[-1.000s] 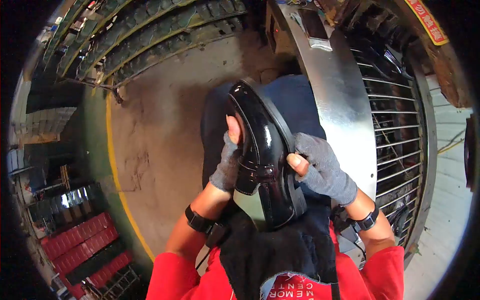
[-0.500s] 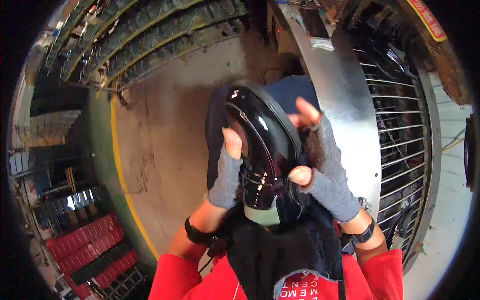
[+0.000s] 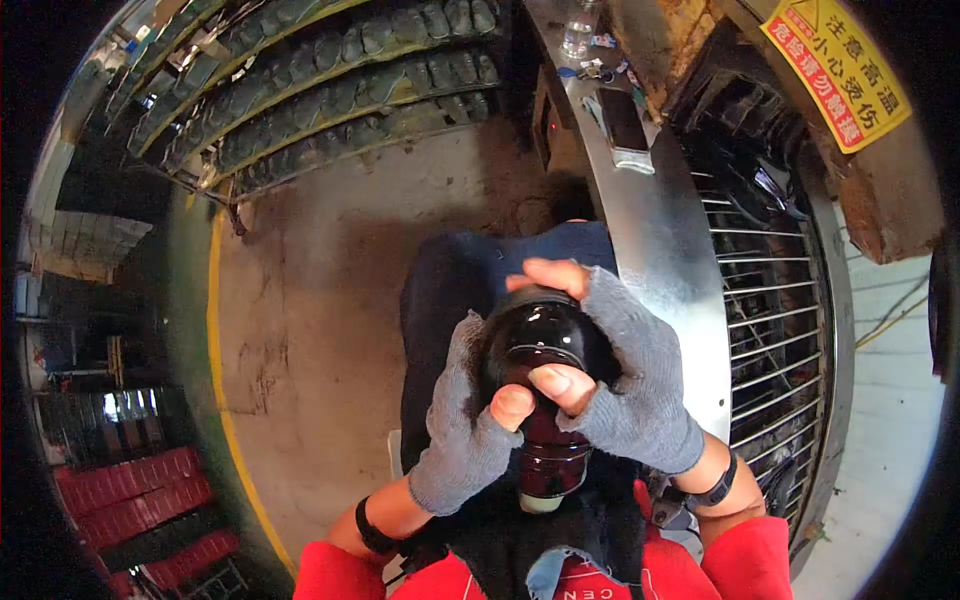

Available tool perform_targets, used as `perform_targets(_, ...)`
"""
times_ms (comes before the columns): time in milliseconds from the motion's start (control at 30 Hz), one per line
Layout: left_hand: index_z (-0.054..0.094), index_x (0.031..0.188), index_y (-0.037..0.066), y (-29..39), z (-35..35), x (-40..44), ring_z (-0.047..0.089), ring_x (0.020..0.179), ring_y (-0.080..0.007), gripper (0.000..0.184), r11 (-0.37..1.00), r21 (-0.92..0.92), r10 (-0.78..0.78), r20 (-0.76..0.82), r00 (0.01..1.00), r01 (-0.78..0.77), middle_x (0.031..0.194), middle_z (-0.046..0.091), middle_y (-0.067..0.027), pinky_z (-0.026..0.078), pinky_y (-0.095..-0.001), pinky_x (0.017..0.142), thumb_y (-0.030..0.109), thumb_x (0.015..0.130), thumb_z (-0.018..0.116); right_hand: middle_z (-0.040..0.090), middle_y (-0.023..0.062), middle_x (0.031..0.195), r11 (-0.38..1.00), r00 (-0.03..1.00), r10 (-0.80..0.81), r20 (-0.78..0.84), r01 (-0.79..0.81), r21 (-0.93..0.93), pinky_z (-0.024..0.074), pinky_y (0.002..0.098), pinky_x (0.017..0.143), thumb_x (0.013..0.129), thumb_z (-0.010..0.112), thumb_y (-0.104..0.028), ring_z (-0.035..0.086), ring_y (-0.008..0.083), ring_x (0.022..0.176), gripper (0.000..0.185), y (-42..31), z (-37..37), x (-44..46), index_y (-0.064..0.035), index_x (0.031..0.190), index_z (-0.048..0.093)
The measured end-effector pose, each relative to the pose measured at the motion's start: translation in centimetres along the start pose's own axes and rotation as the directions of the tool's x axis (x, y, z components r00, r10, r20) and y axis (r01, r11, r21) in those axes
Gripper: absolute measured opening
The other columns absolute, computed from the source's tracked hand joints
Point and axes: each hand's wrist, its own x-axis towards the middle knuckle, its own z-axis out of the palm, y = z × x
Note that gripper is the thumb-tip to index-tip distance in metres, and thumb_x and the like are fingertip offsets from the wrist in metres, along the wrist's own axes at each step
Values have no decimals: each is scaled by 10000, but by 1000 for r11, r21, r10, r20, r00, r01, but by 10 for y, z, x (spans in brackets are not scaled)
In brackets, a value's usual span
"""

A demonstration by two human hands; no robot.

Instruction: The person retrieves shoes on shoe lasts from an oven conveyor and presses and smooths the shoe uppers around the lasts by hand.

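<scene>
A glossy black shoe (image 3: pixel 548 335) is held over my lap, toe away from me and heel toward my body. A pale green piece (image 3: pixel 540 502) shows at its heel end. My left hand (image 3: pixel 468 420), in a grey fingerless glove, closes on the shoe's left side with the thumb on top. My right hand (image 3: pixel 635 385), gloved the same way, wraps the right side, its fingers reaching over the toe and its thumb on the upper. Both thumb tips lie close together. The undersides of the shoe and of my left fingers are hidden.
To the right runs a metal ledge (image 3: pixel 665 230) with a phone-like dark object (image 3: pixel 622 120), beside a conveyor of metal bars (image 3: pixel 770 325). A yellow and red warning sign (image 3: pixel 838 70) hangs above. Racks of dark shoes (image 3: pixel 350 100) stand far left; red racks (image 3: pixel 135 500) lower left.
The shoe has tilted, so its toe looks foreshortened and nearer me. Both hands have moved forward along it and closed, the right hand's spread fingers now over the toe. My view has shifted slightly.
</scene>
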Motion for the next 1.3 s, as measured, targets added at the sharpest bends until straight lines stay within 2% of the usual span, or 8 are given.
perform_targets(67, 374, 1569, -104, 10, 0, -6, 643, 1304, -281, 944, 1000, -20, -24, -58, 998, 23, 1425, 642, -225, 503, -401, 1108, 517, 984, 780, 704, 150, 1251, 985, 995, 99, -22, -95, 146, 522, 341, 1030, 896, 803, -181, 695, 261, 1177, 651, -1, 5, -6, -18, 1490, 594)
perform_targets(133, 465, 1500, -99, 25, -6, -2, 729, 1157, -294, 915, 884, 452, 166, -60, 984, -122, 1271, 721, -222, 563, -397, 1011, 497, 925, 852, 646, 142, 1400, 878, 964, 264, -26, -229, 420, 469, 389, 1142, 915, 789, -383, 631, 263, 1294, 818, 21, 19, -25, 4, 1568, 485)
perform_targets(333, 548, 1425, -7, 98, -25, 69, 681, 1205, -219, 741, 789, 552, 136, 273, 952, -271, 1300, 693, -123, 525, -359, 1060, 253, 837, 915, 607, 124, 1418, 292, 816, 401, 416, -544, 787, 585, 383, 1023, 906, 729, -680, 654, 227, 1221, 1011, 129, 70, -83, -24, 1601, 400)
perform_targets(633, 433, 1580, 75, 100, -20, 114, 563, 1405, -231, 657, 982, 115, 66, 531, 845, -149, 1461, 625, -95, 446, -371, 1173, 392, 1037, 623, 683, 191, 1354, 94, 819, 392, 419, -489, 867, 636, 444, 1011, 990, 700, -533, 726, 302, 1192, 751, 92, 30, -42, -30, 1514, 508)
perform_targets(733, 705, 1203, 47, 54, -3, 127, 596, 1156, -150, 424, 977, 68, 161, 376, 913, -200, 1172, 673, -48, 449, -318, 1056, 411, 1140, 496, 694, 205, 1328, -283, 779, 365, 510, -429, 858, 658, 391, 968, 990, 711, -421, 750, 309, 1138, 667, 101, 29, -36, 29, 1450, 534)
perform_targets(933, 714, 1012, 45, 20, 10, 120, 571, 1010, -102, 505, 1000, -21, -6, 194, 981, 10, 977, 657, -15, 436, -265, 957, 455, 1167, 464, 697, 178, 1335, -204, 693, 519, 501, -469, 860, 634, 422, 1018, 1011, 698, -532, 729, 310, 1198, 717, 118, 24, -79, -6, 1475, 550)
perform_targets(1167, 455, 1619, 13, -21, 22, 67, 522, 1243, -136, 624, 995, -8, 101, -34, 994, -101, 1438, 550, -44, 381, -279, 1111, 288, 1074, 580, 727, 64, 1246, 474, 617, 745, 252, -756, 451, 621, 354, 941, 948, 785, -364, 732, 180, 1068, 650, 71, 9, -118, -26, 1472, 599)
perform_targets(1300, 442, 1612, -7, -30, 19, 62, 496, 1403, -295, 602, 937, 234, 284, -69, 956, -261, 1544, 510, -176, 330, -375, 1233, 222, 1076, 595, 775, 88, 1187, 275, 576, 788, 217, -645, 713, 633, 343, 921, 992, 716, -266, 764, 189, 1022, 478, 69, 28, -102, 6, 1380, 659)
